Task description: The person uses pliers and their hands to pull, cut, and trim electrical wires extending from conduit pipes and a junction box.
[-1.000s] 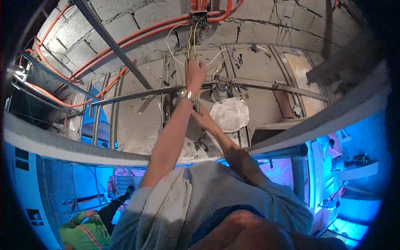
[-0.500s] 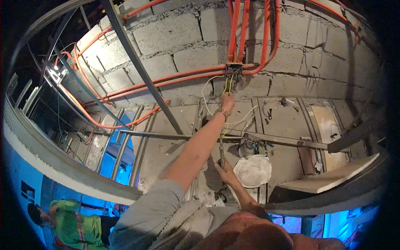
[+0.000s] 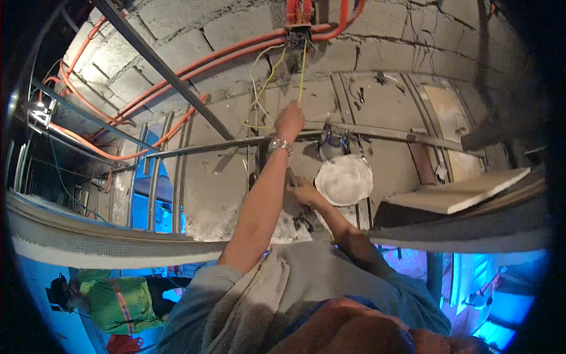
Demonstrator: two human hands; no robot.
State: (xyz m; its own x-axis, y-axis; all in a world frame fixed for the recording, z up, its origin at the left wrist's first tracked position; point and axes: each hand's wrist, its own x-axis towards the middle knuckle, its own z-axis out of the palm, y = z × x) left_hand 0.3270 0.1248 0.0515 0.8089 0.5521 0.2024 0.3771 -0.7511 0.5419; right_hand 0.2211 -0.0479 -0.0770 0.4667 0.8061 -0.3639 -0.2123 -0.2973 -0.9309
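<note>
My left hand (image 3: 290, 121), with a metal watch on its wrist, is closed on a yellow wire (image 3: 303, 74) pulled taut out of the box. Another yellow wire (image 3: 272, 74) and a white wire (image 3: 252, 71) loop loosely to the left of it. All come from the dark electrical box (image 3: 299, 36) in the block wall, beneath orange conduits (image 3: 293, 10). Nearer to me, my right hand (image 3: 303, 193) is closed around a slim dark tool (image 3: 293, 177). My left forearm partly hides that tool, and its kind cannot be made out.
A round, white-coated lid or pan (image 3: 345, 180) lies right of my right hand, near a dark container (image 3: 333, 146). Metal studs (image 3: 171, 74) cross the space. A pale board (image 3: 460, 192) sticks out at right. A person in a yellow-green vest (image 3: 121, 301) is behind at lower left.
My left hand has drawn back from the box toward me, with more yellow wire now showing. The two hands are closer together. The view has tilted, shifting the wall upward.
</note>
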